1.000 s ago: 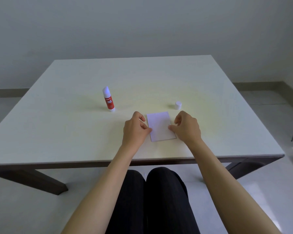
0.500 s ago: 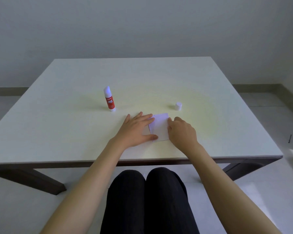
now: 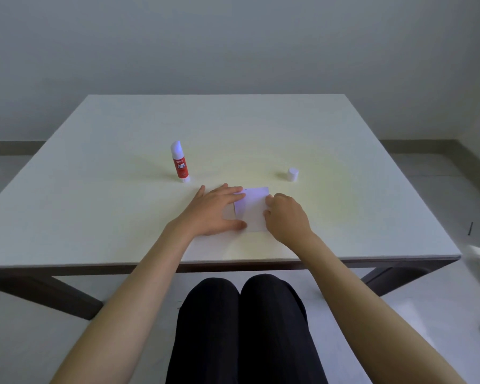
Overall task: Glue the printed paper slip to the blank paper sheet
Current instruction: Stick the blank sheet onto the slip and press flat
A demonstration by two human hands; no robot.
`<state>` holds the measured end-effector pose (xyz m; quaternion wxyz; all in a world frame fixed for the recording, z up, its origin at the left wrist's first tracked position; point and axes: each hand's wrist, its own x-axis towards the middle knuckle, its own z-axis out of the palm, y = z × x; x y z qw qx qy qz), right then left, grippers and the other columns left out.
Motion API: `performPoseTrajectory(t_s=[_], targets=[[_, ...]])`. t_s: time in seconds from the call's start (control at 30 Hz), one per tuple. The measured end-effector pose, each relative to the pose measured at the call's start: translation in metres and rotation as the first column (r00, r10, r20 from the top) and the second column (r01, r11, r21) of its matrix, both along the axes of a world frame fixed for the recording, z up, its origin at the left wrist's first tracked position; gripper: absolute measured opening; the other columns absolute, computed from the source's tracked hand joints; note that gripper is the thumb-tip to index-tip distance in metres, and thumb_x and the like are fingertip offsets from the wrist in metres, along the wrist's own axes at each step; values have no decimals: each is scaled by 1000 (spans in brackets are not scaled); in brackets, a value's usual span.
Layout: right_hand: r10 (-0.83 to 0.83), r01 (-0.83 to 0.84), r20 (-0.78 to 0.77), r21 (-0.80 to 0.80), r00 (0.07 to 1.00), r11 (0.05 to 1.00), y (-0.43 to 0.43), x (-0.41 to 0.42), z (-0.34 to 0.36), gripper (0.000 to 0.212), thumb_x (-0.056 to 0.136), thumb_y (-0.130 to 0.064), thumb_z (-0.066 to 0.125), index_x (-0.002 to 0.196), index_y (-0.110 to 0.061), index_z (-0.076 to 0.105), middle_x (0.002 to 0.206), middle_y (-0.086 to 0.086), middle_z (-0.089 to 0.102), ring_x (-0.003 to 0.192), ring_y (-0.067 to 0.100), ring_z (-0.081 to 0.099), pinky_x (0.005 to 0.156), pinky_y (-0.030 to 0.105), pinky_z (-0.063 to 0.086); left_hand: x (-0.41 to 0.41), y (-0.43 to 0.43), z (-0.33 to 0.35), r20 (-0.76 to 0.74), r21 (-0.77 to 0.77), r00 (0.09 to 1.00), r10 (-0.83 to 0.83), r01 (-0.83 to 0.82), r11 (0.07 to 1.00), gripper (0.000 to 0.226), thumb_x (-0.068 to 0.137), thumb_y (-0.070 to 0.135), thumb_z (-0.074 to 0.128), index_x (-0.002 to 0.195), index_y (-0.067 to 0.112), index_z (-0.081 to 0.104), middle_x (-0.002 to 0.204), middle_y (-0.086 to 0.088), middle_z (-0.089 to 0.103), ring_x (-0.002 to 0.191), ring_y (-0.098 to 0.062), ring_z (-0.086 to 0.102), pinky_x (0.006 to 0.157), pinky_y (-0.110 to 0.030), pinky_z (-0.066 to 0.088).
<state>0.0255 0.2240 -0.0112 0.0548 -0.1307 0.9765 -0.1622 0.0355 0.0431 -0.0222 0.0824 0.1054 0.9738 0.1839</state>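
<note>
A small white paper (image 3: 252, 208) lies flat on the white table (image 3: 94, 189), near its front edge. Only one piece shows; I cannot tell the printed slip from the blank sheet. My left hand (image 3: 214, 212) lies flat with fingers spread, its fingertips and thumb on the paper's left edge. My right hand (image 3: 284, 217) is curled, fingertips pressing on the paper's right side and covering that edge. An uncapped red glue stick (image 3: 180, 162) stands upright to the far left of the paper.
The glue stick's white cap (image 3: 292, 174) stands on the table, beyond the paper to the right. The table's front edge runs just below my wrists. My knees in dark trousers (image 3: 241, 328) are under it.
My left hand went from pinching the paper's left edge to lying flat and spread on it. My right hand shifted inward onto the paper's right side. The paper stays in place.
</note>
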Motion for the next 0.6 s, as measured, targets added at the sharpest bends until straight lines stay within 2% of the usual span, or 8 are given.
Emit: performPoseTrajectory(t_s=[0.17,0.4,0.5,0.57,0.6], targets=[[2,-2,23,-9,1000,1000,-13,3,0,11,89,1,42,80,-7,41,84,8,42,74,27,41,61,30,30,2,-11,2,16,1,1000,10,-10,1000,76,78,55,63,144,33,33,156,17,22,146,-7,12,116,-49,-1],[49,-49,-1,-3,999,999,-13,3,-3,10,91,-4,42,82,-7,43,77,4,38,74,26,43,60,30,31,6,-17,-1,19,34,1000,-4,3,999,78,79,57,62,146,33,30,157,19,19,147,-7,7,117,-50,-1],[44,-44,-11,-59,999,997,-6,3,0,20,94,-15,43,102,-1,54,82,5,39,83,31,51,64,31,32,11,-20,-6,8,66,1000,-17,17,998,78,80,60,58,147,34,26,157,20,15,147,-5,3,117,-49,-6],[31,-35,-50,-83,998,996,-1,13,-1,35,96,-23,44,126,-5,49,96,6,47,89,29,51,67,31,32,13,-21,-9,-5,74,1000,-23,23,997,79,81,61,56,148,34,22,157,22,13,147,-5,1,117,-48,-8],[36,-41,-91,-46,995,998,2,20,-3,43,96,-27,43,135,-8,42,108,7,51,96,29,51,70,31,33,14,-21,-10,-13,72,1000,-22,23,997,80,81,61,55,148,34,21,157,22,12,147,-5,0,118,-48,-8]])
